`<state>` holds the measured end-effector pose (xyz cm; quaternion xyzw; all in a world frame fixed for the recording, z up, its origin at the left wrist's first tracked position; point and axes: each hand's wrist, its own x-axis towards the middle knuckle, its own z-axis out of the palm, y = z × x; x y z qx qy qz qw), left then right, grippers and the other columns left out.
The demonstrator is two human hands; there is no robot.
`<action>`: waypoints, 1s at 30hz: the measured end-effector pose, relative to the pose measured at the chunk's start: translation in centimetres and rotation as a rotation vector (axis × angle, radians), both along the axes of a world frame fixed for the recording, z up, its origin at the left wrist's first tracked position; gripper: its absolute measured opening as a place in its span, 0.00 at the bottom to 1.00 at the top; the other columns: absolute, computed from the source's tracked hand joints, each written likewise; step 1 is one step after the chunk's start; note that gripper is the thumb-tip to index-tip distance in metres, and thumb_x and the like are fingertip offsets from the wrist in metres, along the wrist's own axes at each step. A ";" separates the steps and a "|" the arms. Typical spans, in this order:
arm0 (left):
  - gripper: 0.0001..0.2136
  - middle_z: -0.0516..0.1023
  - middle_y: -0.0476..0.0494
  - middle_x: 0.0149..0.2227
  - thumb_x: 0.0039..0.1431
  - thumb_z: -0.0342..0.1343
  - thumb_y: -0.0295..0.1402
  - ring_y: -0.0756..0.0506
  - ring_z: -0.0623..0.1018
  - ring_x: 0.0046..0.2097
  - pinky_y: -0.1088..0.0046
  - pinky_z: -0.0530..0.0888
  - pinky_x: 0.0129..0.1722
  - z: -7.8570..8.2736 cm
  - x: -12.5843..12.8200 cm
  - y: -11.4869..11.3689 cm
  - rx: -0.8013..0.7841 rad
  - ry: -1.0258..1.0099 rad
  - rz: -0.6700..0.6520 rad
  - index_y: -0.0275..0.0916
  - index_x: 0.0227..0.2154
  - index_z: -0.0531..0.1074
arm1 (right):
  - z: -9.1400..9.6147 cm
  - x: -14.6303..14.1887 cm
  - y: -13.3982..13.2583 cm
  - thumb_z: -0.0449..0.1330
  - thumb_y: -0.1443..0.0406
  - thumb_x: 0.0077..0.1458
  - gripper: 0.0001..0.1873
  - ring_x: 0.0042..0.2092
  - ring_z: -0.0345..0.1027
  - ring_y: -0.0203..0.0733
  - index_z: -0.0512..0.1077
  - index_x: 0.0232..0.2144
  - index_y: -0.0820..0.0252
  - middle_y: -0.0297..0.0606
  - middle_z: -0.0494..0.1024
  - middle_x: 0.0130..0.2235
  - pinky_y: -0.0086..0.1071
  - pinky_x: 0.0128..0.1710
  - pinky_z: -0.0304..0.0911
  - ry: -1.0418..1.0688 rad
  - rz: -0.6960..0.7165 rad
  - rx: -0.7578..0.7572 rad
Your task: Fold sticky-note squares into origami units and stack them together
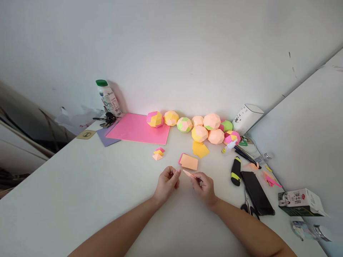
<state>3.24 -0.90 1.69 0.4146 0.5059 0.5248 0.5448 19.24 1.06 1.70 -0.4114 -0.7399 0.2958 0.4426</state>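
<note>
My right hand [204, 187] pinches a small folded piece of peach paper [188, 173], its pointed end toward my left hand [167, 182]. The left hand is closed, with thumb and fingers curled together just short of the paper's tip; nothing shows in it. Right behind the hands lies a stack of peach note paper [189, 162], a pink edge showing under it. Folded paper pieces [158, 153] in pink, yellow and peach sit beyond my left hand. Yellow-orange paper sheets [200, 149] lie farther back.
Several faceted paper balls [211, 121] line the wall. A pink sheet [136, 130], a bottle [108, 98] and keys [108, 119] are at the back left. On the right lie a box cutter [235, 171], a phone [257, 193], scissors [249, 205] and a milk carton [300, 202].
</note>
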 end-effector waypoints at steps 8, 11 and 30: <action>0.18 0.65 0.51 0.21 0.57 0.47 0.47 0.52 0.65 0.24 0.76 0.64 0.25 0.6 0.0 -0.3 0.052 0.100 -0.211 0.38 0.21 0.62 | -1.0 0.2 0.2 0.52 0.68 0.55 0.07 0.24 0.62 0.36 0.70 0.30 0.57 0.39 0.73 0.26 0.30 0.23 0.60 -0.163 0.116 0.242; 0.18 0.64 0.52 0.20 0.58 0.45 0.48 0.52 0.64 0.23 0.76 0.62 0.24 0.6 0.2 -0.1 0.013 0.087 -0.193 0.38 0.21 0.61 | -1.0 0.1 0.2 0.52 0.66 0.55 0.05 0.23 0.61 0.35 0.69 0.31 0.57 0.38 0.72 0.26 0.29 0.22 0.61 -0.167 0.127 0.200; 0.18 0.61 0.55 0.18 0.58 0.44 0.49 0.53 0.60 0.21 0.77 0.59 0.23 -0.1 0.0 0.0 -0.007 0.027 -0.181 0.38 0.22 0.60 | -0.6 0.2 -0.2 0.49 0.63 0.59 0.09 0.22 0.63 0.35 0.67 0.37 0.60 0.35 0.71 0.22 0.28 0.23 0.60 -0.162 0.143 0.090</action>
